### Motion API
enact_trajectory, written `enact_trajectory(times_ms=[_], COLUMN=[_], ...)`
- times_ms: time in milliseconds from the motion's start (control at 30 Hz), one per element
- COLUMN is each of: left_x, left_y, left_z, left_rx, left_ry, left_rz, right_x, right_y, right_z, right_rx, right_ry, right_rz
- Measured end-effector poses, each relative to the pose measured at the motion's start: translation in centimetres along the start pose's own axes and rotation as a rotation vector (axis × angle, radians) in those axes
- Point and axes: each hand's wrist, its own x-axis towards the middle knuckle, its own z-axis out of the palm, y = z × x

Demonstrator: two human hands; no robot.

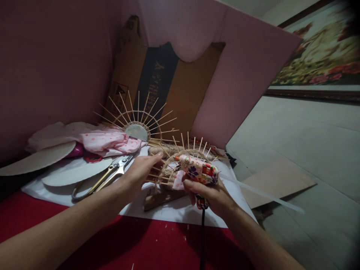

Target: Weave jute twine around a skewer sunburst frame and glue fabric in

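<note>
The one camera sits on that person's head, facing forward and down; left hand point(138, 169) and right hand point(211, 193) are near it; framed painting point(323, 52) farther off.

Words are on one thing, the brown cardboard point(194, 82) at about 11 o'clock from the middle of the view. It has a wide blue stripe point(164, 60), and a line of big, pale brown letters point(154, 90) runs up it, tipped on its side. The top letter looks like a Y. The others are too dim and blurry to read. Over at 10 o'clock on the cardboard is a small sign point(119, 92), a box with a dark, pointy shape inside.
</note>
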Motion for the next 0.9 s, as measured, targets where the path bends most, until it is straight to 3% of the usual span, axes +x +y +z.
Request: enact_trajectory(times_ms=[367,500,600,700,900], left_x=[-0.22,-0.22,-0.1,-0.05,-0.26], left_y=[0.24,0.21,0.2,0.21,0.36], left_z=[0.22,0.21,0.19,0.2,0.3], left_rx=[0.018,0.007,0.006,0.016,0.01], left_ry=[0.006,0.01,0.017,0.028,0.013], left_rz=[-0.011,-0.012,-0.015,-0.031,-0.035], right_x=[0.04,0.21,0.53,0.79,0.71], right_y=[-0.02,0.27,0.49,0.39,0.0], right_z=[-0.18,-0.19,-0.35,-0.46,-0.3], right_rx=[-0.152,0.057,0.182,0.308,0.447], right_ry=[0.056,-0.027,-0.019,-0.017,-0.162], right_rz=[-0.031,0.055,0.114,0.106,0.122])
